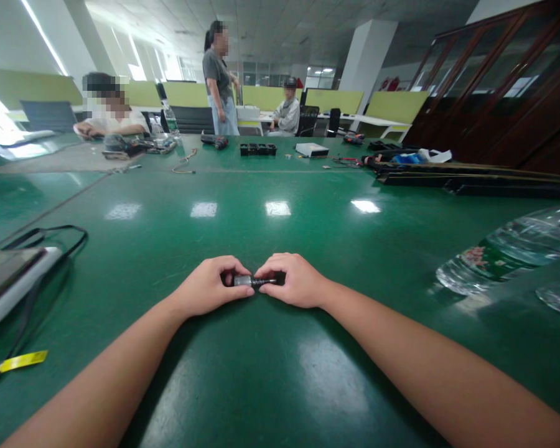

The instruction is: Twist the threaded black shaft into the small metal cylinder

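Observation:
Near the middle of the green table (242, 218), a small silver and black cylindrical part (244, 281) lies level between my hands. My left hand (210, 286) grips its silver end between thumb and fingers. From the part's right side a dark ribbed section leads to a thin metal tip, and my right hand (301, 280) pinches that end. The fingertips of both hands almost meet. What the part is exactly is too small to tell.
Clear plastic bottles, one with a green label (499, 258), lie at the right. A white device (23, 286) with a black cable is at the left. Black strips (448, 177), a black tray (258, 150) and tools lie farther back. Three people are beyond.

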A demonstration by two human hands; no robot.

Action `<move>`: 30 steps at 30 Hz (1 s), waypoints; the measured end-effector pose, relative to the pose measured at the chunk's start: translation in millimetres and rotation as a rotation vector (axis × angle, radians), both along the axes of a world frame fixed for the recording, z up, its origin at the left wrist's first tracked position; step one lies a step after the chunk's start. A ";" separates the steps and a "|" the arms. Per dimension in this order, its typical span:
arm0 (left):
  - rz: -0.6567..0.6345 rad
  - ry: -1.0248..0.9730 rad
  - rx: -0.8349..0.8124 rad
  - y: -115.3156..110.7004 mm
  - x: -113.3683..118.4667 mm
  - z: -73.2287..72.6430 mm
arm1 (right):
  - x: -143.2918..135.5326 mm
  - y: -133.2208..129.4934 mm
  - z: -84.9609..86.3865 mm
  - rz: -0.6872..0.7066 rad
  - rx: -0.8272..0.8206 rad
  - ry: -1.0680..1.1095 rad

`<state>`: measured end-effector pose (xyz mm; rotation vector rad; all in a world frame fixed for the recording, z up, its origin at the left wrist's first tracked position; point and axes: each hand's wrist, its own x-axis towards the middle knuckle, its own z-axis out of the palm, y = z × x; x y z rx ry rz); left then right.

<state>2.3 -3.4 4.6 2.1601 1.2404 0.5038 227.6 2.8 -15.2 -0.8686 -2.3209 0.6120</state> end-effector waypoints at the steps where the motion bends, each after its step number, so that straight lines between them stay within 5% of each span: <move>1: -0.004 -0.006 0.005 0.0 -0.2 -0.4 | -0.8 0.1 -0.4 0.008 0.011 -0.006; 30: 0.004 -0.026 0.015 -1.8 -0.3 -1.3 | 0.0 0.2 -2.6 0.017 0.033 -0.002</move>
